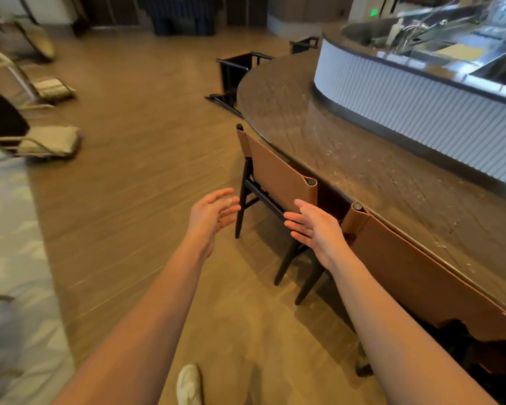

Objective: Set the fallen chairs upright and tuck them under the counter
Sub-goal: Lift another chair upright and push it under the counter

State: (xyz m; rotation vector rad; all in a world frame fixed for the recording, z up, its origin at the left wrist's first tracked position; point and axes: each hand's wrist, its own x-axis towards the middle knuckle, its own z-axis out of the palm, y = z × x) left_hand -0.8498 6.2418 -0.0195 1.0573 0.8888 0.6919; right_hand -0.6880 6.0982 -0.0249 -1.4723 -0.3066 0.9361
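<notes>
A chair with a tan leather back (275,171) and black legs stands upright, pushed against the dark curved counter (348,147). A second tan-backed chair (421,279) stands tucked at the counter nearer to me on the right. Farther along the counter a black chair (234,80) lies tipped over on the floor. Another chair (303,44) shows partly behind the counter's far end. My left hand (214,211) hovers open just left of the first chair, touching nothing. My right hand (316,226) is open with straight fingers in front of that chair's back, holding nothing.
Several metal-framed chairs with grey cushions (44,138) stand and lean at the left on the wooden floor. A white ribbed bar wall (421,109) rises behind the counter. A pale carpet (9,229) borders the floor at left. My shoe (189,384) is at the bottom.
</notes>
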